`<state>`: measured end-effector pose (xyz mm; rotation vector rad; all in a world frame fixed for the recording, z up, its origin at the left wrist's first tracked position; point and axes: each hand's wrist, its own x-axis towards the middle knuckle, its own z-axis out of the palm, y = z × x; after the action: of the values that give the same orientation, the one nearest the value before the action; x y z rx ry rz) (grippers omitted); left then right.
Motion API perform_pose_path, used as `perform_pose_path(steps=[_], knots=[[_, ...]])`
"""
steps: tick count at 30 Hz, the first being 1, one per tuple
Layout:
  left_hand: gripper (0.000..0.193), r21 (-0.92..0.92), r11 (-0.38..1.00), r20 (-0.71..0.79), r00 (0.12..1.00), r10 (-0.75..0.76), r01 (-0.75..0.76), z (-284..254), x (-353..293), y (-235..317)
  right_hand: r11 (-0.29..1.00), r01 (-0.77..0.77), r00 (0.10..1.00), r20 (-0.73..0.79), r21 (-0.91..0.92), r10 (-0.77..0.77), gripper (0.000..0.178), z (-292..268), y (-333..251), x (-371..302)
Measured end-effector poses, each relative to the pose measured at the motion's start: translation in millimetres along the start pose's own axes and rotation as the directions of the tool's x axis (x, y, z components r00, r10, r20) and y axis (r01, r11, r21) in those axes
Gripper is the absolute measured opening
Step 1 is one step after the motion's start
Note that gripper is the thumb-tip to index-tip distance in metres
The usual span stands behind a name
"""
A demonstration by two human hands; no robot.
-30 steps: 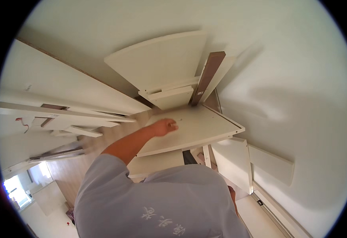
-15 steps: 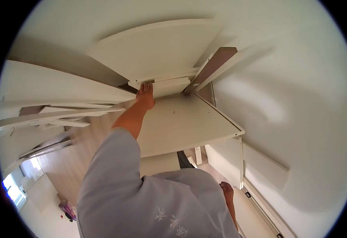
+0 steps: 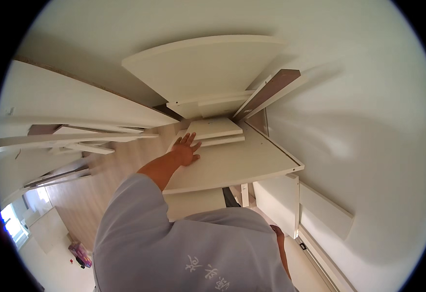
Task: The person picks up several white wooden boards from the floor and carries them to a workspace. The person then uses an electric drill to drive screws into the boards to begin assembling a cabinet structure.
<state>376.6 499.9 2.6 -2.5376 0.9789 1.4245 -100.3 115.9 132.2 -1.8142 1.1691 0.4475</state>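
My left hand [image 3: 185, 150] is open, its fingers spread over the near left edge of two small white boards. The upper small board [image 3: 215, 128] rests on the lower small board [image 3: 222, 140], both at the far end of a large white panel [image 3: 242, 160]. That large panel lies flat at about waist height before me, with drilled holes near its right edge. My right hand [image 3: 277, 230] hangs low at my right side, mostly hidden by my body and shirt, so its fingers do not show clearly.
Behind leans a big curved white board [image 3: 203, 68] against the wall. A brown-edged upright board [image 3: 271, 92] stands to its right. Long white panels [image 3: 81, 102] lean at the left, above the wood floor [image 3: 120, 160]. A purple box [image 3: 79, 253] is at the lower left.
The small boards have tipped from leaning upright to lying on the large panel. My left hand has come nearer with them, its fingers now spread. My right hand shows less than before.
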Motion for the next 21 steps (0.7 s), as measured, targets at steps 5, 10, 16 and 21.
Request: perform_pose_path(steps=[5, 10, 16, 21], knots=[[0.061, -0.403, 0.915, 0.085, 0.996, 0.029, 0.008, 65.9, 43.9, -32.8, 0.998, -0.03, 0.999, 0.024, -0.05, 0.031, 0.026, -12.0, -4.4, 1.0], [0.052, -0.764, 0.644, -0.155, 0.955, -0.252, 0.046, 67.8, 31.2, -51.1, 0.996, -0.086, 0.996, 0.0, 0.008, 0.086, 0.025, -20.1, -56.8, -6.4], [0.067, -0.802, 0.572, -0.071, 0.923, -0.379, 0.173, 109.1, 56.2, -57.1, 0.997, -0.045, 0.998, 0.041, 0.07, 0.042, 0.025, -15.1, 11.8, 7.4], [0.069, -0.707, 0.641, 0.045, 0.924, -0.381, 0.299, 82.1, 55.6, -34.6, 1.0, -0.008, 0.999, 0.04, 0.02, 0.007, 0.025, -17.5, 11.0, 6.3]])
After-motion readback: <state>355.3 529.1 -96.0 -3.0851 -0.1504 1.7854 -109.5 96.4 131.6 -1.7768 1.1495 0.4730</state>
